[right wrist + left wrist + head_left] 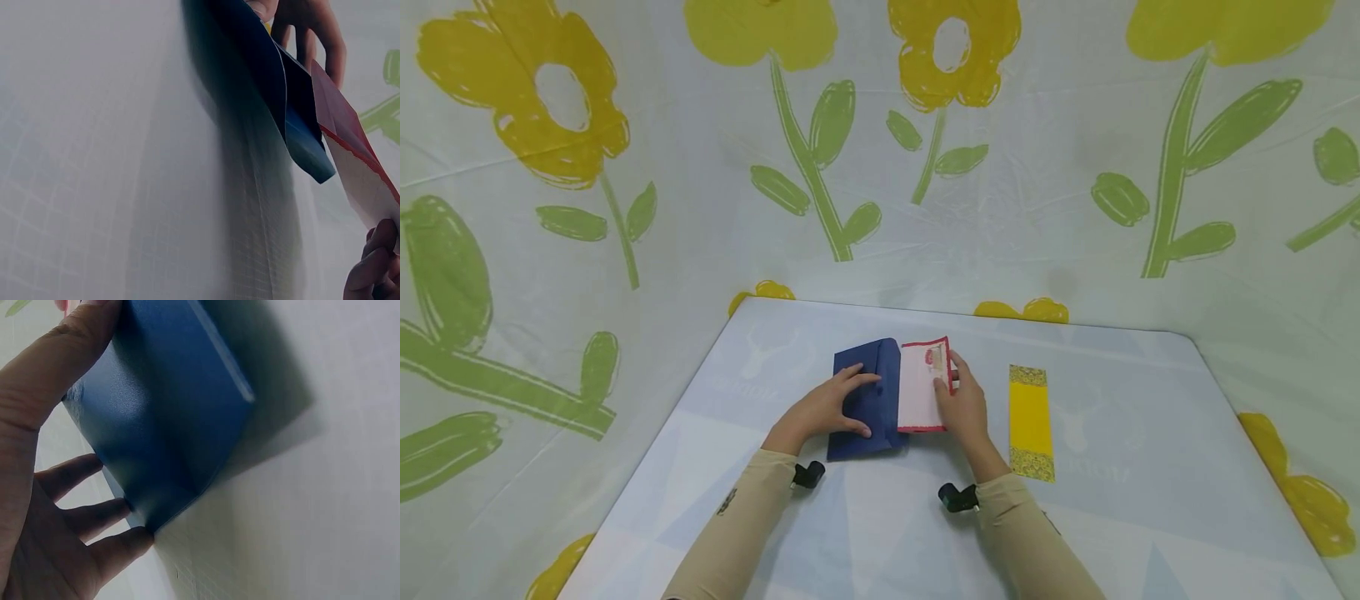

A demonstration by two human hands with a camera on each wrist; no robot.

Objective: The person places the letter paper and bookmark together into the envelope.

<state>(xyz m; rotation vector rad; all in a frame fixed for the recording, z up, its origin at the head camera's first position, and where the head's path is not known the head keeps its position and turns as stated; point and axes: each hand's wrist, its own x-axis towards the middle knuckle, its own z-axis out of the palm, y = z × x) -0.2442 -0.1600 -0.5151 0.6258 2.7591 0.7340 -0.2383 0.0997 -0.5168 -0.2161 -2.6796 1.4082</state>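
A dark blue envelope [867, 408] is tilted up off the table in the head view, its open side facing right. My left hand [823, 407] holds it, fingers spread; in the left wrist view the thumb lies on one face of the envelope [169, 394] and fingertips touch its edge. A white card with a red border and a small picture [917, 396] stands right beside the opening. My right hand [966, 408] pinches this card by its right edge. In the right wrist view the card's [353, 178] far end is close to the envelope's [250, 56] gaping mouth.
To the right of my right hand lies a yellow paper strip with glittery gold ends [1030, 417] on the white table [1120, 517]. Small black wrist cameras [957, 497] stick out by both wrists. A flower-printed curtain [1037, 208] surrounds the table's back and sides.
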